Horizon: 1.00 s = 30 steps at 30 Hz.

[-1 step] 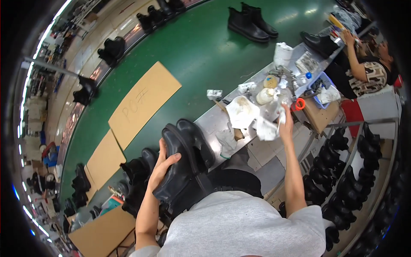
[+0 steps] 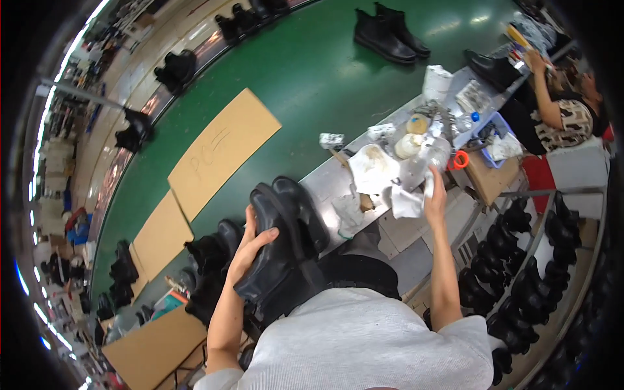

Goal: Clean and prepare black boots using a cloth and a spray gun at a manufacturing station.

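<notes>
Cardboard sheets (image 2: 221, 156) lie flat across a green surface (image 2: 318, 84) at left, as a person's left hand (image 2: 255, 252) holds a black boot (image 2: 268, 270) in a closed grip beside a second boot (image 2: 304, 211), near the waist. White rags (image 2: 374, 170) and bottles (image 2: 409, 145) crowd a metal strip (image 2: 324, 198) at center, where the right hand's (image 2: 435, 198) grip closes on a white cloth (image 2: 429, 184). An orange ring (image 2: 466, 158) sits nearby; farther right, dark footwear (image 2: 482, 262) fills a rack.

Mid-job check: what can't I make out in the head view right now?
Head view:
- Left hand: some fingertips, hidden behind the boot.
- Right hand: what it grips, if anything; too small and blurred.
- Racked boots: their number; dark shapes overlap, some lost at the black rim.
- Co-worker's hand: what it holds, if anything; too small.
</notes>
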{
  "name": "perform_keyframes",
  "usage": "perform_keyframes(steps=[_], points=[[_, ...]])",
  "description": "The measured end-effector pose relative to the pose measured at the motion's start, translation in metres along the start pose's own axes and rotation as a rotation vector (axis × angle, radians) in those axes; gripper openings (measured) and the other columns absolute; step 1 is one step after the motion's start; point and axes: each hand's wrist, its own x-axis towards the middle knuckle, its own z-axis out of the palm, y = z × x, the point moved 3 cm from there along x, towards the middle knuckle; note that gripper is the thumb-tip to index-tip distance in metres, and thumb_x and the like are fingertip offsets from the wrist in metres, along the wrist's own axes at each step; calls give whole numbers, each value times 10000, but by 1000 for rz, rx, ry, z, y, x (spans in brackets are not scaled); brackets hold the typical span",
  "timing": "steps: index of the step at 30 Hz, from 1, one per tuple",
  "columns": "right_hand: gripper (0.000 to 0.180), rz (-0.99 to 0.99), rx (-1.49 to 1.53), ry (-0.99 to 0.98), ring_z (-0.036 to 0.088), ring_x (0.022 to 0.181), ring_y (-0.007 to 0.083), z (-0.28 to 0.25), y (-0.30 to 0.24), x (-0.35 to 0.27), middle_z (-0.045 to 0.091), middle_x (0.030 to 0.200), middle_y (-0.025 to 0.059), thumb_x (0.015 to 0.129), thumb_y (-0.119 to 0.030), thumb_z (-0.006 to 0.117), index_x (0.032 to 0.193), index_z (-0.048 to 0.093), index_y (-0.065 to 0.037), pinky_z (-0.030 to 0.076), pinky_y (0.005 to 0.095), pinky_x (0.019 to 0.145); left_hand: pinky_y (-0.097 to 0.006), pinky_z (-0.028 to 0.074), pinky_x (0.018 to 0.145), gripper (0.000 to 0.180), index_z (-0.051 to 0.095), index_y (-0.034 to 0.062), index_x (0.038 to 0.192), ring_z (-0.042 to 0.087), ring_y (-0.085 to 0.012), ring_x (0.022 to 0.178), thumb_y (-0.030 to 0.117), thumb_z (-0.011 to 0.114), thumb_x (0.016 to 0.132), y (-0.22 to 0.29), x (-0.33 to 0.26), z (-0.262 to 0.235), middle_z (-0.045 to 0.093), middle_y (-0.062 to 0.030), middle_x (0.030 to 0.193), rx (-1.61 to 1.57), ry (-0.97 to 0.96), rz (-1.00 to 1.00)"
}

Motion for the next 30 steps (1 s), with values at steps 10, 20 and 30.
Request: perform_keyframes(steps=[10, 20, 30], points=[[397, 621, 621, -76, 586, 652, 152, 3, 45, 31, 614, 830, 89, 905, -52, 475, 1301, 460, -27, 491, 284, 586, -266, 211, 1071, 1023, -52, 10, 1457, 196, -208, 1361, 212, 676, 768, 11, -2, 11, 108, -143, 1512, 33, -21, 22], [766, -11, 647, -846, 614, 923, 192, 4, -170, 61, 558, 1252, 152, 581, -30, 683, 1315, 466, -27, 519, 283, 653, -316, 314, 1008, 907, 141, 46, 1373, 374, -240, 1206, 217, 739, 712, 23, -20, 21, 366, -168, 1299, 53, 84, 179], [514, 361, 927, -1002, 618, 699, 118, 68, -300, 55, 603, 1023, 84, 712, -41, 746, 1179, 554, 57, 526, 231, 592, -359, 335, 1020, 995, 31, 46, 1381, 404, -254, 1220, 160, 761, 715, 21, -22, 24, 354, -185, 1308, 135, 23, 329]])
